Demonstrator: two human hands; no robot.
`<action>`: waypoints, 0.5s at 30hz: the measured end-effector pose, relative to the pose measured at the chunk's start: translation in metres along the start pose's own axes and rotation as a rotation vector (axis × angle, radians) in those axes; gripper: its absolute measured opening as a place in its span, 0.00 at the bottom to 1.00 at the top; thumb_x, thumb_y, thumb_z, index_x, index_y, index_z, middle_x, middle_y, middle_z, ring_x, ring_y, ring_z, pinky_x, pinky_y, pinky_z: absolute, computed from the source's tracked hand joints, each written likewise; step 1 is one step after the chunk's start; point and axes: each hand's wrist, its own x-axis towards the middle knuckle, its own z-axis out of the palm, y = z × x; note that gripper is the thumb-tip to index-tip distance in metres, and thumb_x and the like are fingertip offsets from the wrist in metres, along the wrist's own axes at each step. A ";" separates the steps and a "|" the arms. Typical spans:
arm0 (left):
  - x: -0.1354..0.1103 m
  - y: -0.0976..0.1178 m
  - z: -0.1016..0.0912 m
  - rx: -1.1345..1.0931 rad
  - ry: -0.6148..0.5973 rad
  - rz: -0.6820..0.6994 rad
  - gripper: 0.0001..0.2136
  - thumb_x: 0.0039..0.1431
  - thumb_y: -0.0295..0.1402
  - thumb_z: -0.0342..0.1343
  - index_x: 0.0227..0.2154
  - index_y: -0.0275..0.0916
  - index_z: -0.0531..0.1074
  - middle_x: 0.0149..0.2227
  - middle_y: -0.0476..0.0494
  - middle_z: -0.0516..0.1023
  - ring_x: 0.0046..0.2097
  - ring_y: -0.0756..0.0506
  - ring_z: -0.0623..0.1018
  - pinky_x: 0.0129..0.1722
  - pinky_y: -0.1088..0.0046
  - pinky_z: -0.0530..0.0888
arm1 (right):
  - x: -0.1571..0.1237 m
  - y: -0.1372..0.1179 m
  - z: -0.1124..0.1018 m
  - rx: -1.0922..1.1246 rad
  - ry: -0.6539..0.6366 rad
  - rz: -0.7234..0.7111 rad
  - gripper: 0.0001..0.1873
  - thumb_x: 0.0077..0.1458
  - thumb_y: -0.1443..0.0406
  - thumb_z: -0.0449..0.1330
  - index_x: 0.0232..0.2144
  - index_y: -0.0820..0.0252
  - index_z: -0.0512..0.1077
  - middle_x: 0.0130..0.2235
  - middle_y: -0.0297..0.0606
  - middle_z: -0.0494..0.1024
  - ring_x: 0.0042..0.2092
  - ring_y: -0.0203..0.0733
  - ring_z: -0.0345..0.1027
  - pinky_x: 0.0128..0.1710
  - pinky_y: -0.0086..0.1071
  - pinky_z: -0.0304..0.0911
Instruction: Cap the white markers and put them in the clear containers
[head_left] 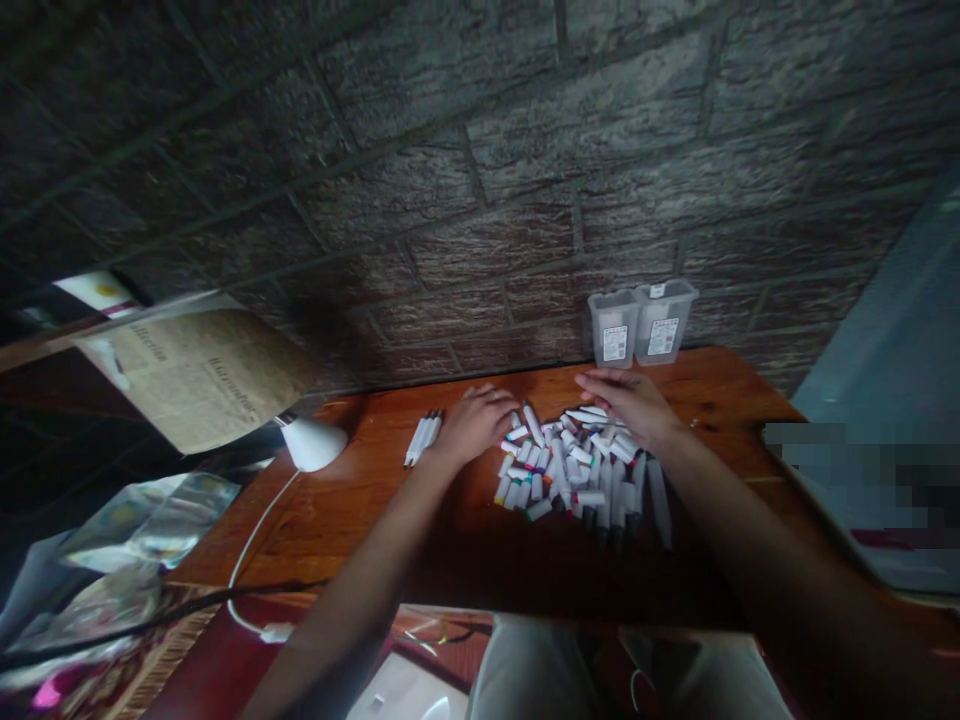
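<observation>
Markers with white barrels and variously coloured ends lie in a loose pile (559, 470) on the wooden table. At the pile's upper left edge is my left hand (480, 420), its fingers curled together. A marker end shows by its fingertips, but whether they grip it is hard to see. Over the upper right side of the pile reaches my right hand (634, 402), thumb and fingers pinched together. Anything between them is too small to make out. Left of my left hand, a few markers (424, 438) with dark ends lie side by side in a neat row.
Two clear plastic containers (613, 328) with labels stand against the stone-patterned wall at the back. A lamp with a printed paper shade (199, 365) and white base (315, 443) is at left, its white cable (255, 545) crossing the table (360, 520). Plastic bags lie beyond the left edge.
</observation>
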 end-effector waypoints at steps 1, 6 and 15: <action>0.014 0.005 -0.001 0.013 -0.073 0.100 0.10 0.64 0.29 0.52 0.43 0.43 0.77 0.49 0.44 0.80 0.51 0.43 0.74 0.50 0.65 0.65 | 0.001 0.001 -0.001 0.002 0.005 -0.003 0.25 0.30 0.52 0.75 0.30 0.61 0.79 0.24 0.35 0.78 0.23 0.30 0.60 0.22 0.26 0.52; 0.057 0.017 0.004 0.176 -0.301 0.397 0.06 0.61 0.27 0.57 0.33 0.40 0.78 0.39 0.45 0.82 0.46 0.44 0.74 0.44 0.66 0.62 | 0.007 0.004 -0.006 0.036 0.047 -0.004 0.23 0.30 0.53 0.75 0.28 0.61 0.78 0.23 0.33 0.77 0.22 0.29 0.59 0.22 0.26 0.51; 0.060 0.016 -0.004 0.349 -0.217 0.583 0.05 0.60 0.24 0.57 0.31 0.38 0.76 0.33 0.44 0.79 0.41 0.45 0.74 0.42 0.67 0.62 | 0.018 0.011 -0.013 0.039 0.059 -0.005 0.23 0.33 0.51 0.73 0.30 0.60 0.78 0.25 0.34 0.78 0.22 0.30 0.59 0.22 0.27 0.52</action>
